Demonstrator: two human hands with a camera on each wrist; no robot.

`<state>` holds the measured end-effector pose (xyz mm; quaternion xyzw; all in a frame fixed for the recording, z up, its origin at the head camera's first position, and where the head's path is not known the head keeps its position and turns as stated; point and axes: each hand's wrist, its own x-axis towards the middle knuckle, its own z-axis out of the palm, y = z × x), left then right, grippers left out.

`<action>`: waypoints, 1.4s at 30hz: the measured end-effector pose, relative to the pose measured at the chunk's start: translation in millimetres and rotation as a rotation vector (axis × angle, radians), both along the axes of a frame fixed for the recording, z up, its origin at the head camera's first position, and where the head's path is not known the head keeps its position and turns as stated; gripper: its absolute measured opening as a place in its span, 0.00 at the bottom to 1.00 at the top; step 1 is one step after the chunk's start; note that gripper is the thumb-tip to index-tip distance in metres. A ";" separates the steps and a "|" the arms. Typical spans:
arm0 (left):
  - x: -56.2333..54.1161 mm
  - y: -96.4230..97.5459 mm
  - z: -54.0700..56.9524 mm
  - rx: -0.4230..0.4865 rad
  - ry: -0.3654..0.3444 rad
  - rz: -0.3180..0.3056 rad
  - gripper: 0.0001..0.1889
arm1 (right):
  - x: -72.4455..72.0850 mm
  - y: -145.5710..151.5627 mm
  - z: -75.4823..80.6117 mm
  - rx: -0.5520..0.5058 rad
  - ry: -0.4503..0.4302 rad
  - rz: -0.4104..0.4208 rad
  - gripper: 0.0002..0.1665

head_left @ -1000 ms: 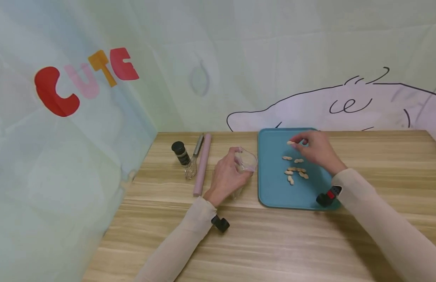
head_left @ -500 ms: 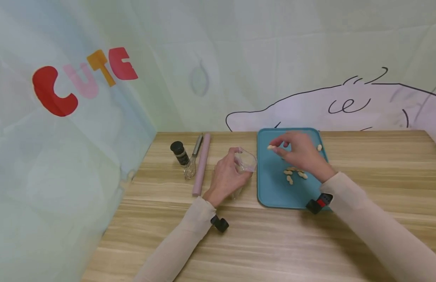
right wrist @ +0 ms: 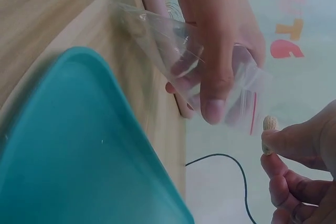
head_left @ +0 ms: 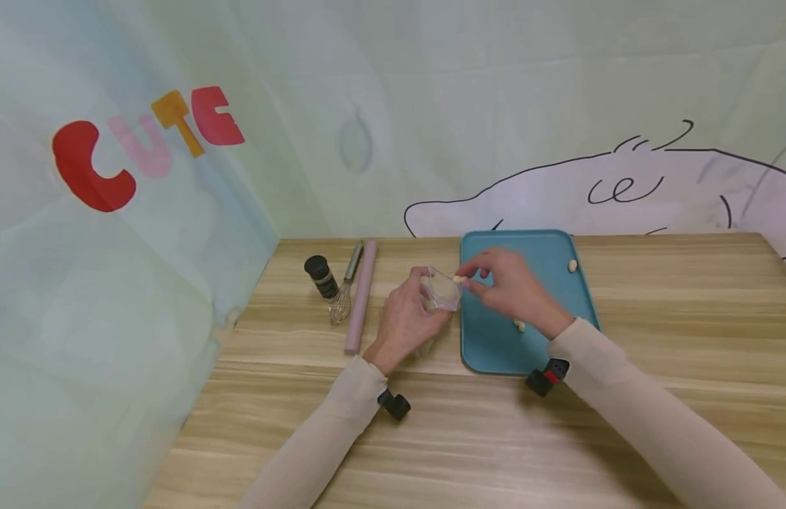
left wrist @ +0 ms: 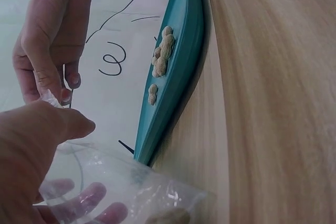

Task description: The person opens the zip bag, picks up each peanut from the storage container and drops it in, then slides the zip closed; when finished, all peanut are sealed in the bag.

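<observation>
My left hand (head_left: 406,322) holds a clear zip bag (head_left: 442,288) by its mouth, which is spread apart, left of the blue tray (head_left: 488,357). A tan shape, blurred, shows low inside the bag in the left wrist view. Between thumb and fingertips, my right hand (head_left: 507,286) pinches an unshelled peanut (right wrist: 270,124) close to the bag's mouth. On the tray lie more peanuts (left wrist: 165,51), one peanut (head_left: 572,266) near its right edge. The right hand hides part of the others in the head view.
To the left on the wooden table (head_left: 431,438) lie a pink rolling pin (head_left: 361,297) and a small whisk (head_left: 341,304). A black-capped spice jar (head_left: 321,276) is beside them. A printed cloth backdrop (head_left: 342,106) rises behind the table.
My right hand has carried the pinched peanut leftward from above the tray to the bag's mouth. The left hand and bag have stayed nearly still.
</observation>
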<state>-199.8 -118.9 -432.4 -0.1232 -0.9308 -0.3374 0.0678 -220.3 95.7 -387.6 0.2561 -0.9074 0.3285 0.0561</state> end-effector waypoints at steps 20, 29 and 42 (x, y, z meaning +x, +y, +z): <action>-0.4 0.2 -2.4 -0.018 0.006 0.005 0.36 | 0.1 -7.4 -9.7 -0.026 -0.011 -0.003 0.11; -0.4 1.0 -3.2 -0.026 -0.007 0.016 0.37 | -5.9 6.3 -18.0 -0.045 -0.052 -0.005 0.13; -1.4 1.7 -3.4 -0.028 -0.018 0.025 0.37 | -23.8 45.2 -40.4 0.002 -0.192 -0.136 0.17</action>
